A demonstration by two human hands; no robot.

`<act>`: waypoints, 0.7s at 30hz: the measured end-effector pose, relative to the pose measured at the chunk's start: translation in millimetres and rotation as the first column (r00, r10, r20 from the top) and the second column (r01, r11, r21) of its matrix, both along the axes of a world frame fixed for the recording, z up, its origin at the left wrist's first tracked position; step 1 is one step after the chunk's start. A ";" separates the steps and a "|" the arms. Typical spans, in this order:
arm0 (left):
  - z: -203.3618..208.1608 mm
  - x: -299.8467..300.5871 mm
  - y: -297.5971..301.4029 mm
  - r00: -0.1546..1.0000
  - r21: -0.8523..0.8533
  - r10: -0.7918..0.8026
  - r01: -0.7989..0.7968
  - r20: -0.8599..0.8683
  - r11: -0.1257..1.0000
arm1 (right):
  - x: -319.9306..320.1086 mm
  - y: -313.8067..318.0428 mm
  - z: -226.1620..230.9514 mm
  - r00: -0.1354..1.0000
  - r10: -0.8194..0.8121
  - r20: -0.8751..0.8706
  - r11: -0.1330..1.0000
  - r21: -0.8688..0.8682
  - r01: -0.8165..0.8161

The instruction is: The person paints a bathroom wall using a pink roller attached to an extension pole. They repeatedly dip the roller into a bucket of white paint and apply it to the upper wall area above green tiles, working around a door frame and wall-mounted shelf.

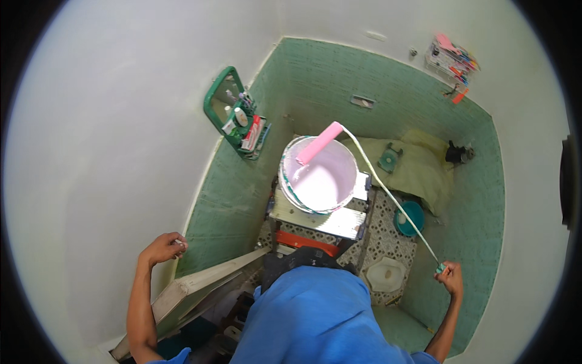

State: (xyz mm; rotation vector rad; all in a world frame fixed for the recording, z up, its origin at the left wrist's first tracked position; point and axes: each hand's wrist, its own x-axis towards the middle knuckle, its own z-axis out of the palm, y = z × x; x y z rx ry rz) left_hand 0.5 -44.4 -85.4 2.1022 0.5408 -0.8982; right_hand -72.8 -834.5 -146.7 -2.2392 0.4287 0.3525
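1. Centrally, a paint roller (319, 143) has its pink sleeve over the far left part of a bucket's mouth; whether sleeve and rim touch, I cannot tell. Its long pale rod slants down toward the near right.
2. The right hand (449, 278) clasps the roller's teal handle, fingers wrapped round it, near the right wall.
3. The white bucket (343, 162), pale pink inside, stands upright on a splashed wooden platform (303, 218).
4. Well apart on the left, the left hand (162, 248) is raised near the wall with its fingers curled; whether they hold anything small, I cannot tell.
5. Right of the platform, on the patterned floor, sits a teal bowl (419, 212); nearer is a squat toilet (385, 276).
6. Beyond the bowl lies a yellowish-green sheet (424, 167).
7. A green-framed mirror (225, 97) hangs on the left wall, and a loaded rack (445, 60) on the far right.
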 end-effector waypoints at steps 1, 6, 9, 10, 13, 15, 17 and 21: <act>-4.5 -3.2 3.4 1.000 -0.001 -0.010 0.010 0.016 1.000 | -1.8 -7.1 -10.8 1.000 0.023 -0.005 0.999 0.045 -0.023; -1.3 -1.4 4.7 0.998 0.064 -0.062 0.061 0.023 0.996 | -14.9 -21.5 -46.7 0.985 0.108 0.133 0.940 0.310 -0.145; -8.2 -1.2 15.0 0.991 0.044 -0.091 0.087 0.094 0.995 | -8.5 -9.2 -45.2 0.999 -0.010 -0.039 0.902 0.431 0.026; -6.6 -0.2 16.3 0.987 0.063 -0.119 0.113 0.111 0.992 | 3.5 13.9 -24.6 0.994 0.106 0.006 0.934 0.343 -0.102; 4.0 2.4 17.0 0.973 0.116 -0.126 0.105 0.193 0.988 | 33.3 83.5 19.6 0.940 0.333 0.071 0.932 0.125 -0.340; 14.4 2.4 12.6 0.961 0.145 -0.131 0.097 0.245 0.985 | 45.2 124.0 39.9 0.935 0.351 0.047 0.930 0.097 -0.354; 27.5 0.3 8.5 0.949 0.172 -0.165 0.121 0.268 0.978 | 54.3 159.3 24.8 0.838 0.405 0.365 0.899 0.006 -0.437; 51.6 -11.5 0.3 0.914 0.173 -0.175 0.117 0.366 0.978 | 86.3 254.3 73.0 0.738 0.627 0.250 0.707 0.213 -0.674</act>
